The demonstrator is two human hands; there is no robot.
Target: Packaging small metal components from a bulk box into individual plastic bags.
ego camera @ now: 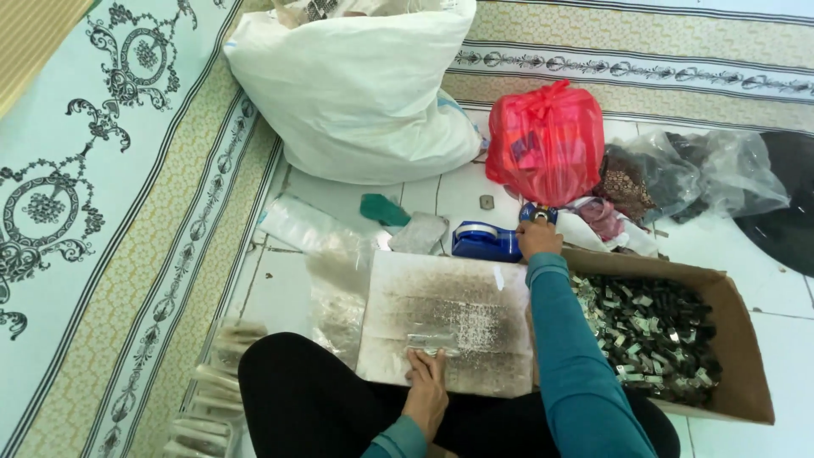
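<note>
Pinning small clear packet under left hand

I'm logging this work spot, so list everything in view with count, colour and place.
sack: one, white, top centre on the floor
red bag: one, tied, right of the sack
clear bags: a heap with dark contents, far right
tape dispenser: one, blue, beyond the board
board: one, white and stained, before the knees
packet: one, small and clear, on the board
box: one, brown cardboard, right, full of small dark and silvery pieces
plastic sleeves: several, clear, left of the board
packet stack: one pile, bottom left
mat: one, pale with black scrollwork, left
left hand: on the packet
right hand: at the tape dispenser
</note>
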